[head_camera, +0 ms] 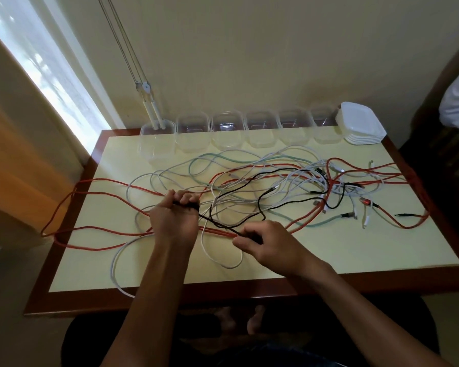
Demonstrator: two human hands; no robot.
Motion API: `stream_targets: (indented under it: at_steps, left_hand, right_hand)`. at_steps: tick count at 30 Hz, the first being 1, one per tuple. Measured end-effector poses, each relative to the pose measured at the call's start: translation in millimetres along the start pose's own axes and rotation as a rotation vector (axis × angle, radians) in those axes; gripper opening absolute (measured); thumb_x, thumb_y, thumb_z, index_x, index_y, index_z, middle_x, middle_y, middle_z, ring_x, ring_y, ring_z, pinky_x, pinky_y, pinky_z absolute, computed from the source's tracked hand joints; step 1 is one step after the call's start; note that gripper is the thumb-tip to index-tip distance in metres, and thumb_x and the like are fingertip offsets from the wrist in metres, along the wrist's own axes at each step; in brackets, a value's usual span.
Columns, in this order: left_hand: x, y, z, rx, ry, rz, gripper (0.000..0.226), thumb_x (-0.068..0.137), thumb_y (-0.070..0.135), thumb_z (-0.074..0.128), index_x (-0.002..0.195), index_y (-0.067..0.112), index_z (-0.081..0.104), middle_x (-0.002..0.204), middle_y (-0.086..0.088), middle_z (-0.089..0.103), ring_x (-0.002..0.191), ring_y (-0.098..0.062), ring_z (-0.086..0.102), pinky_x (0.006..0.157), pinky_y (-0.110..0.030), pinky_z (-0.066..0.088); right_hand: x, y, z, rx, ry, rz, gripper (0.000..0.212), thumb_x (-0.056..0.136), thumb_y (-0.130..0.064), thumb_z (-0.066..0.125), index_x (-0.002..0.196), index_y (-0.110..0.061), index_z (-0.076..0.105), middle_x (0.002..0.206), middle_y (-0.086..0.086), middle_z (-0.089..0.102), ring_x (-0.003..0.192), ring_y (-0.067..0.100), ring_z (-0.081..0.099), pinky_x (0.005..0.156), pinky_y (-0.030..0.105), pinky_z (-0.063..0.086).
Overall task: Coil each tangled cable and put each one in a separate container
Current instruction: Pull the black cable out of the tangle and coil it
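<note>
1. Nearest the camera, the table point(329, 255) is seen, a pale top framed in red-brown wood, with its near edge at the person's lap.
2. Most of the top is covered by the tangle of cables point(263, 181): red, white, pale green and black lines are crossed over one another from the left edge to the right edge, and red loops are draped over the left edge.
3. A row of clear containers point(225, 133) is set along the far edge; all appear to be empty, so no cable is judged to be stored yet.
4. A stack of white lids point(361, 123) is placed at the far right corner, just beside the last container.
5. The left hand point(175, 221) is closed in a fist near the middle of the table, and one end of the black cable point(260, 205) is gripped in it.
6. The right hand point(270, 242) is narrowed to a pinch on the same black cable, near the near edge.
7. The task is judged to be at its start: the black cable is only being drawn free, and every coil is still to be made.
</note>
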State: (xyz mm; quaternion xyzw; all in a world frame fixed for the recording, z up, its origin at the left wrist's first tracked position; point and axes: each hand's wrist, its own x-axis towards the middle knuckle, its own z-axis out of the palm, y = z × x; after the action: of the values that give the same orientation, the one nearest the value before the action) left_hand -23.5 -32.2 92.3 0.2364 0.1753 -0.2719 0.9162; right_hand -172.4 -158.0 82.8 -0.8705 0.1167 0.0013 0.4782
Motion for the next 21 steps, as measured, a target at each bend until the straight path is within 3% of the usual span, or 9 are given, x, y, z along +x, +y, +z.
stream_targets:
  at_steps: [4, 5, 7, 9, 11, 13, 18, 21]
  left_hand:
    - [3.8, -9.6, -0.8, 0.326, 0.002, 0.211, 0.03, 0.104, 0.011, 0.032, 0.075, 0.016, 0.04, 0.061, 0.004, 0.038, 0.055, -0.009, 0.035, 0.06, -0.023, 0.035]
    - [4.5, -12.6, -3.5, 0.524, 0.006, 0.324, 0.028, 0.104, 0.011, 0.033, 0.078, 0.016, 0.041, 0.063, 0.005, 0.04, 0.056, -0.008, 0.037, 0.058, -0.022, 0.037]
    - [3.4, -16.9, -8.9, 0.983, -0.005, 0.54, 0.019, 0.105, 0.014, 0.035, 0.086, 0.015, 0.041, 0.071, 0.003, 0.041, 0.061, -0.007, 0.039, 0.057, -0.02, 0.039]
    - [-0.2, -20.4, -13.3, 1.335, -0.118, 0.609, 0.014, 0.105, 0.019, 0.036, 0.093, 0.012, 0.039, 0.077, 0.003, 0.042, 0.064, -0.007, 0.039, 0.059, -0.023, 0.038]
    - [-7.9, -26.4, -17.6, 1.623, -0.262, 0.527, 0.017, 0.105, 0.024, 0.038, 0.094, 0.011, 0.039, 0.077, 0.003, 0.045, 0.064, -0.005, 0.041, 0.058, -0.022, 0.036]
    - [-17.6, -34.7, -23.2, 1.774, -0.394, 0.366, 0.02, 0.104, 0.028, 0.037, 0.094, 0.012, 0.04, 0.078, 0.003, 0.048, 0.066, -0.003, 0.043, 0.058, -0.013, 0.038]
    - [-30.4, -50.9, -34.6, 1.702, -0.553, 0.085, 0.027, 0.104, 0.034, 0.036, 0.092, 0.011, 0.045, 0.081, 0.001, 0.054, 0.071, -0.008, 0.049, 0.068, -0.022, 0.041]
    - [-30.8, -53.2, -31.0, 1.687, -0.636, -0.008, 0.026, 0.105, 0.026, 0.036, 0.09, 0.009, 0.048, 0.074, 0.002, 0.058, 0.063, -0.006, 0.052, 0.066, -0.027, 0.046]
  right_hand:
    - [-7.7, -3.1, 0.0, 0.192, -0.015, 0.12, 0.013, 0.097, -0.022, 0.061, 0.084, -0.026, 0.059, 0.045, -0.018, 0.047, 0.043, 0.001, 0.038, 0.05, 0.014, 0.028]
    - [-9.3, -2.4, 0.4, 0.212, 0.004, 0.162, 0.004, 0.097, -0.02, 0.06, 0.093, -0.021, 0.06, 0.042, -0.021, 0.048, 0.04, 0.0, 0.039, 0.047, 0.01, 0.027]
    - [-10.9, 1.8, -1.5, 0.177, 0.089, 0.221, 0.008, 0.096, -0.022, 0.061, 0.102, -0.016, 0.062, 0.04, -0.017, 0.05, 0.038, 0.0, 0.039, 0.045, 0.011, 0.028]
    - [-11.4, 6.6, -6.1, 0.103, 0.156, 0.214, 0.013, 0.096, -0.023, 0.06, 0.091, -0.014, 0.068, 0.05, -0.008, 0.058, 0.046, 0.002, 0.045, 0.051, 0.022, 0.035]
    - [-12.1, 5.8, -10.1, 0.114, 0.18, 0.198, 0.021, 0.097, -0.02, 0.059, 0.08, -0.015, 0.069, 0.056, -0.005, 0.062, 0.049, 0.006, 0.049, 0.055, 0.029, 0.04]
    - [-12.6, 2.7, -11.0, 0.205, 0.234, 0.192, 0.024, 0.099, -0.015, 0.055, 0.078, -0.015, 0.066, 0.043, -0.014, 0.051, 0.04, 0.002, 0.043, 0.046, 0.014, 0.03]
    - [-9.3, 7.8, -4.1, 0.712, 0.417, 0.254, 0.024, 0.103, -0.015, 0.048, 0.086, -0.004, 0.063, 0.046, -0.005, 0.027, 0.038, 0.008, 0.019, 0.042, 0.023, 0.015]
    - [-9.4, 8.0, 2.0, 0.794, 0.451, 0.26, 0.024, 0.102, -0.014, 0.048, 0.088, -0.002, 0.064, 0.047, -0.004, 0.025, 0.04, 0.01, 0.017, 0.043, 0.024, 0.014]
